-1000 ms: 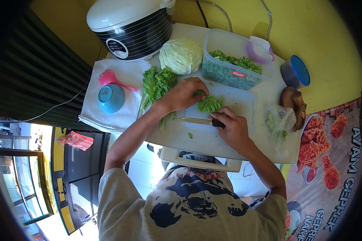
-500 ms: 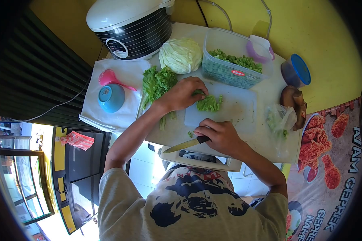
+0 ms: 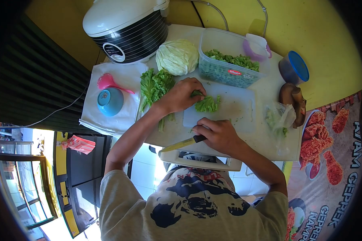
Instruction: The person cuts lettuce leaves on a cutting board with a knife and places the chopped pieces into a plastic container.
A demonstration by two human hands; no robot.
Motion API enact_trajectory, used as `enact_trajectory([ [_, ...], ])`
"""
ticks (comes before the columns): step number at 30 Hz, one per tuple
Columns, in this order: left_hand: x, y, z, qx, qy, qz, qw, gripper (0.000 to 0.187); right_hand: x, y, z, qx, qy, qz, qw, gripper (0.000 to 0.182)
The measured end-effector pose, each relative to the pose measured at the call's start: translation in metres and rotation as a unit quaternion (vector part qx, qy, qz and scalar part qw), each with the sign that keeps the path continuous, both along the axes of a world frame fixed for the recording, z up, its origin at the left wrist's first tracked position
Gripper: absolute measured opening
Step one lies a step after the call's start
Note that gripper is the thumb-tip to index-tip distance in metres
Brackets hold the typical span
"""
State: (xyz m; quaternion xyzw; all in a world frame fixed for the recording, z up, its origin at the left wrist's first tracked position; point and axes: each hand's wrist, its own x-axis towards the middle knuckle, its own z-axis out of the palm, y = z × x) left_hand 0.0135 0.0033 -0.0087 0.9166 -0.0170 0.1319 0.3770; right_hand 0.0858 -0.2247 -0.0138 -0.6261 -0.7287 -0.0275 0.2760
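My left hand (image 3: 188, 94) is closed on a piece of green lettuce (image 3: 207, 105) over the white cutting board (image 3: 233, 102). In my right hand (image 3: 219, 136) is the dark handle of a knife (image 3: 179, 144); its blade points left, over the table's near edge and off the board. Left of my left hand lies a bunch of leafy lettuce (image 3: 155, 85), its stems partly hidden under my forearm. A clear plastic container (image 3: 225, 76) holding cut lettuce stands just behind the board. Small green scraps dot the board.
A pale cabbage (image 3: 177, 57) and a rice cooker (image 3: 126, 34) stand at the back left. A blue bowl (image 3: 110, 102) and pink ladle (image 3: 106, 82) rest on white sheets. A blue-lidded tub (image 3: 293, 68), brown object (image 3: 295, 102) and plastic bag (image 3: 279, 120) are at right.
The view has shifted slightly. My left hand keeps its hold on the lettuce, and the knife stays in my right hand with its blade angled a little differently.
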Motion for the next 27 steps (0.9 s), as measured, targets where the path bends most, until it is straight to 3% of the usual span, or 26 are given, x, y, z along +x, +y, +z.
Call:
enact_trajectory([
  [5,-0.001,-0.001,0.000,-0.002,0.000,0.005,1.000,0.018,0.039,-0.002,0.018,0.070,0.032,-0.124,0.989,0.028],
  [8,0.001,0.002,-0.003,-0.005,-0.002,-0.009,1.000,0.020,0.066,-0.001,0.002,0.077,0.038,-0.174,0.981,0.034],
  [17,0.000,-0.002,-0.003,-0.007,0.008,0.023,1.000,0.028,0.078,0.000,-0.002,0.006,0.110,-0.151,0.982,0.043],
  [23,0.000,0.000,-0.003,-0.008,0.007,0.008,1.000,0.029,0.079,-0.001,0.004,-0.060,0.066,-0.158,0.983,0.047],
  [27,0.000,-0.001,-0.002,-0.021,0.008,0.017,1.000,0.022,0.078,-0.001,-0.006,-0.044,0.052,-0.172,0.983,0.040],
])
